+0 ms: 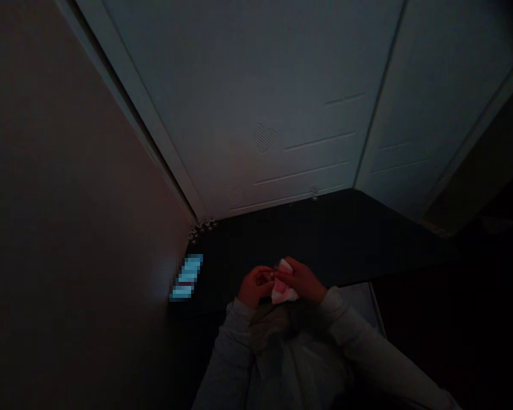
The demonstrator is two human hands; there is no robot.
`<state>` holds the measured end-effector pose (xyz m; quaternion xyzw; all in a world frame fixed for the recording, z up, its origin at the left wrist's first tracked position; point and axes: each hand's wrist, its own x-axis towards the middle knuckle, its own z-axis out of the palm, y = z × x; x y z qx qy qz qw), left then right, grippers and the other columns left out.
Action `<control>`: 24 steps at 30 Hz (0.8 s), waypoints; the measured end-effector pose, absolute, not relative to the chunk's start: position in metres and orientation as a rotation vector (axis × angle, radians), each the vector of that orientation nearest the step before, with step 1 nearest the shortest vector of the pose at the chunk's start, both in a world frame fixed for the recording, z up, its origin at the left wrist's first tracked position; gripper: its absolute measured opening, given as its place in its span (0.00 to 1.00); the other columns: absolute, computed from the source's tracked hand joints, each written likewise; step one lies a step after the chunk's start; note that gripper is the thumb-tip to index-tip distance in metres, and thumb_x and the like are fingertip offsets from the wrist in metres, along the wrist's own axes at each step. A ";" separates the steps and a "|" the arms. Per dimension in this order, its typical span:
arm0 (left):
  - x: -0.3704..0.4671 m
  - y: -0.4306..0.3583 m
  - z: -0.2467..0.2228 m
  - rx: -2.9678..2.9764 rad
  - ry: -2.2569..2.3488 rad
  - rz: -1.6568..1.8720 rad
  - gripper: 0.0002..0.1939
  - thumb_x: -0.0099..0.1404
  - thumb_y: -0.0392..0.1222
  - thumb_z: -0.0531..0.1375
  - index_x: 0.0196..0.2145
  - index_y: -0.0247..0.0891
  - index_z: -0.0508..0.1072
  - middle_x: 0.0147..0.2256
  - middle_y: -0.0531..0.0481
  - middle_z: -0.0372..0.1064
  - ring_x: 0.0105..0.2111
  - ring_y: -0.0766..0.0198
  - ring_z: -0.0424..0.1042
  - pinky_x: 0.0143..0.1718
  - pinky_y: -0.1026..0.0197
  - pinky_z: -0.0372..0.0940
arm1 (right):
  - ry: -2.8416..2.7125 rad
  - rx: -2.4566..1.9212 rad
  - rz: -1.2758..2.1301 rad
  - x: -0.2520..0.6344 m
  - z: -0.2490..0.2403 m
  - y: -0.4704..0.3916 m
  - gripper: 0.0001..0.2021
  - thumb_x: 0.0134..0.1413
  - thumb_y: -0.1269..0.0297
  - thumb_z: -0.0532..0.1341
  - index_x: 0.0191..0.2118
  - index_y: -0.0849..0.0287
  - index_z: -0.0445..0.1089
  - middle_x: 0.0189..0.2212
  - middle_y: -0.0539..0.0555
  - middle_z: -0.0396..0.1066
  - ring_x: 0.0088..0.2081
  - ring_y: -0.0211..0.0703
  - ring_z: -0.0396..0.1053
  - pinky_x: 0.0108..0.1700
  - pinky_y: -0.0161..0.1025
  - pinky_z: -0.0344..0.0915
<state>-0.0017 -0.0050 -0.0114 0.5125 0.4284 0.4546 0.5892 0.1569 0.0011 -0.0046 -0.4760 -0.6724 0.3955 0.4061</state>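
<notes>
Close in front of my body, both hands meet over the near edge of a dark tabletop [277,233]. My right hand [305,280] is closed on a pink and white cloth [284,293], which hangs below the fingers. Curled around a small shiny piece [270,275], my left hand [253,286] touches the cloth side of the right hand. The dim light hides what exactly this piece is; it looks glassy or metallic.
Several small shiny pieces [202,226] cluster in the back left corner, and a single one [314,193] stands near the back edge. A lit, pixelated screen [187,278] leans at the left wall. White panels [256,85] with embossed hearts rise behind. A pale box-like surface [361,302] lies beside my right sleeve.
</notes>
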 end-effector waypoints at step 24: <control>-0.003 -0.005 -0.010 1.221 1.037 1.108 0.16 0.42 0.38 0.64 0.31 0.35 0.68 0.27 0.51 0.67 0.29 0.66 0.66 0.33 0.63 0.59 | -1.643 -1.176 1.073 0.159 -0.008 0.000 0.11 0.42 0.57 0.55 0.25 0.60 0.59 0.19 0.45 0.58 0.22 0.31 0.55 0.23 0.29 0.52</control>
